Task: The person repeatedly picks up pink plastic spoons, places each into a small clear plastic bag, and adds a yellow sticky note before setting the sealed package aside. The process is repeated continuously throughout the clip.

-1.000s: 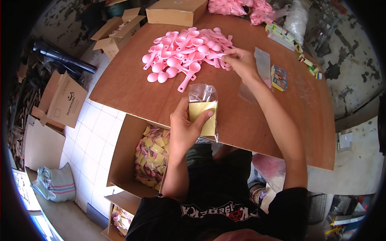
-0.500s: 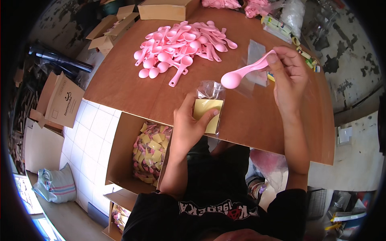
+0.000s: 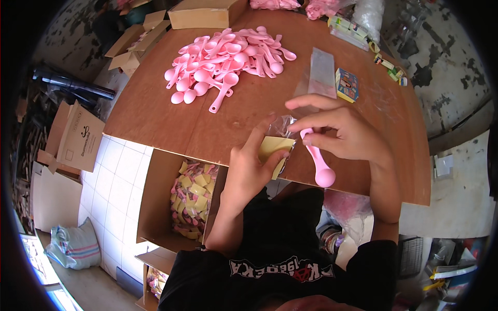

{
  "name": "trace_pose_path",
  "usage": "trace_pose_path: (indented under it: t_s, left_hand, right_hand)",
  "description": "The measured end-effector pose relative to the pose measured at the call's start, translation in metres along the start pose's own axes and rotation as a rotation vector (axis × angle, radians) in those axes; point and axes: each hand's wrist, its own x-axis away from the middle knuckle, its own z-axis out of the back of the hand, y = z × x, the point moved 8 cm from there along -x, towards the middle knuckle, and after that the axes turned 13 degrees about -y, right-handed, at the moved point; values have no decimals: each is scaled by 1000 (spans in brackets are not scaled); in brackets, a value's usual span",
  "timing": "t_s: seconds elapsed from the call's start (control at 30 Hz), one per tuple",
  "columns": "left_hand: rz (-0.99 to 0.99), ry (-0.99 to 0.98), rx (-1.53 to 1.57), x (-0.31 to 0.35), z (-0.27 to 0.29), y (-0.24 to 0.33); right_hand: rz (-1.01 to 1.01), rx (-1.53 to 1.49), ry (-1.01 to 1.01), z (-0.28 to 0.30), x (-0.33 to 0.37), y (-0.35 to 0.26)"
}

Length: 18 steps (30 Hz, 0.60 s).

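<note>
My left hand [image 3: 252, 164] is closed on a clear plastic bag [image 3: 281, 126] with a yellow card [image 3: 271, 147] in it, near the table's front edge. The thumb lies across the card. Close by, my right hand [image 3: 341, 129] pinches a pink measuring spoon [image 3: 317, 159] by its handle end, its bowl hanging down toward me. The right fingers are beside the bag's top; whether they touch it I cannot tell. A heap of pink spoons [image 3: 223, 59] lies farther back on the brown table [image 3: 155, 111].
Clear plastic bags [image 3: 322, 72] and a stack of small printed cards [image 3: 347, 85] lie right of the heap. Below the table's left edge, an open cardboard box [image 3: 157, 199] holds bagged spoons with yellow cards. Another cardboard box [image 3: 201, 14] stands on the far edge.
My right hand has come down and left to the bag, turning the spoon so its bowl points down. The left hand has shifted slightly right, tilting the bag. The card stack is now uncovered.
</note>
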Motion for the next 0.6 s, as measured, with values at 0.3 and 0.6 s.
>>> trace_pose_path:
  t_s: [0.3, 0.6]
  left_hand:
    - [-86, -144, 172, 2, -6, -6]
    - [-103, -73, -133, 6, -7, 7]
  right_hand:
    - [-263, -146, 52, 28, 18, 45]
    - [-173, 83, -71, -20, 15, -7]
